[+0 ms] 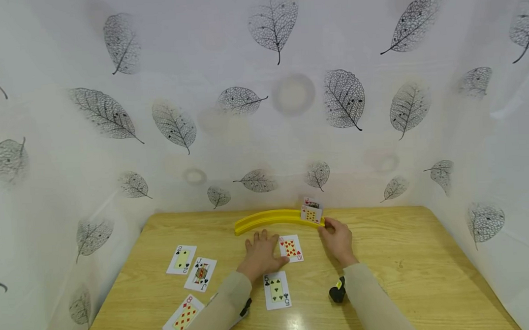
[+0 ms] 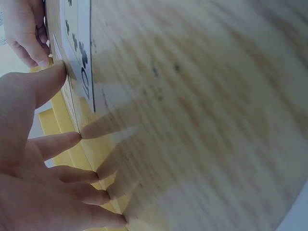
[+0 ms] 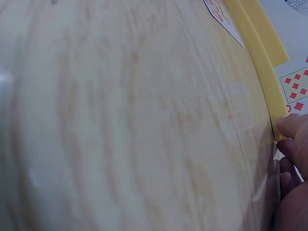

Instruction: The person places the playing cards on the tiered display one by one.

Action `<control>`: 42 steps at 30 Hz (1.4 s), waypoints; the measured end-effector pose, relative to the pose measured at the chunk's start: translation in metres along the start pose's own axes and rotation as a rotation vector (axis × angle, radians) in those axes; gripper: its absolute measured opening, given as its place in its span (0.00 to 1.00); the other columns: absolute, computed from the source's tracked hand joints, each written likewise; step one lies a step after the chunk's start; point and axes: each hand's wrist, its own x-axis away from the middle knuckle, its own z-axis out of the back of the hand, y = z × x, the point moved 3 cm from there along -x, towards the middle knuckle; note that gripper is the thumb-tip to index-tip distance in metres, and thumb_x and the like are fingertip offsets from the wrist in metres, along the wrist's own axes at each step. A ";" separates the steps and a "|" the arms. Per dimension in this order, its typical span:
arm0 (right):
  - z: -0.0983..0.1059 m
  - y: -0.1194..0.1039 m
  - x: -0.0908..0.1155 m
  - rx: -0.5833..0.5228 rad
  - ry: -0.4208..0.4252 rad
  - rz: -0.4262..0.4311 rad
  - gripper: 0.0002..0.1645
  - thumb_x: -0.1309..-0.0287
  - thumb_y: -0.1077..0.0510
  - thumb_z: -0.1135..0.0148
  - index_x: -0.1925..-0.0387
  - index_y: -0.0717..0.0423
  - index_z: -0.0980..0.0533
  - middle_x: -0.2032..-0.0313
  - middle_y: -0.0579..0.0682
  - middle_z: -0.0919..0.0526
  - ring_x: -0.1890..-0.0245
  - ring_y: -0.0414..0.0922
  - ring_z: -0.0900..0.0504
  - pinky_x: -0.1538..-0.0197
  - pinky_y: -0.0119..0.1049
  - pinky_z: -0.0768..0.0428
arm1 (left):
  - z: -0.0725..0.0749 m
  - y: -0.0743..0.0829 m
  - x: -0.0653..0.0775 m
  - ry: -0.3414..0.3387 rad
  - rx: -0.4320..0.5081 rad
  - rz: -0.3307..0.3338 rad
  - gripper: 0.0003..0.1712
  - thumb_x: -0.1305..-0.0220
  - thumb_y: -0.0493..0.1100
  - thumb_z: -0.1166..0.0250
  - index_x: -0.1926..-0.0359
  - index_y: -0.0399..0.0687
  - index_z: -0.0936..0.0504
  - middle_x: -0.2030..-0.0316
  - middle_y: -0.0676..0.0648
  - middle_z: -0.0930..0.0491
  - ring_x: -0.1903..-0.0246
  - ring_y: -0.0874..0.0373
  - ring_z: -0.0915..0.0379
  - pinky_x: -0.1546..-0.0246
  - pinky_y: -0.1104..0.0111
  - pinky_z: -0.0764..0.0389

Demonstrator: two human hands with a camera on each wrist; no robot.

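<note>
A curved yellow card holder (image 1: pixel 267 217) lies along the back of the table. My right hand (image 1: pixel 337 236) pinches its right end, thumb on the front face in the right wrist view. Beside that grip a ten of diamonds (image 1: pixel 311 215) stands in the slot, partly covering a face card (image 1: pixel 312 202) behind it. My left hand (image 1: pixel 260 256) spreads its fingers over the table in front of the holder. Its thumb and index fingertips (image 2: pixel 79 136) are at the left side of a face-up ten of hearts (image 1: pixel 291 248).
A five of clubs (image 1: pixel 277 291) lies nearer to me. On the left are a black two (image 1: pixel 181 259), a black jack (image 1: pixel 201 274) and an eight of diamonds (image 1: pixel 184 317), partly under my sleeve. A leaf-patterned curtain (image 1: pixel 255 150) hangs behind the table.
</note>
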 end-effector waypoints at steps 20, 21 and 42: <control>0.000 0.002 -0.001 -0.011 -0.038 -0.024 0.25 0.32 0.61 0.30 0.39 0.69 0.21 0.45 0.68 0.14 0.41 0.64 0.18 0.33 0.59 0.23 | 0.000 0.000 0.000 0.021 0.085 -0.002 0.44 0.39 0.62 0.26 0.26 0.55 0.28 0.20 0.30 0.44 0.21 0.27 0.52 0.24 0.26 0.52; 0.000 0.002 -0.001 -0.012 -0.038 -0.022 0.25 0.32 0.61 0.30 0.39 0.70 0.21 0.45 0.68 0.14 0.41 0.63 0.18 0.34 0.59 0.22 | 0.000 0.000 0.000 0.021 0.092 0.001 0.44 0.39 0.62 0.25 0.26 0.55 0.28 0.20 0.30 0.44 0.20 0.27 0.53 0.24 0.26 0.53; 0.001 -0.001 0.000 -0.016 -0.041 -0.021 0.25 0.32 0.61 0.32 0.38 0.71 0.22 0.45 0.69 0.14 0.42 0.65 0.18 0.34 0.62 0.23 | -0.002 0.000 -0.001 0.104 0.245 0.021 0.41 0.41 0.54 0.21 0.32 0.48 0.28 0.24 0.33 0.36 0.20 0.33 0.49 0.24 0.26 0.59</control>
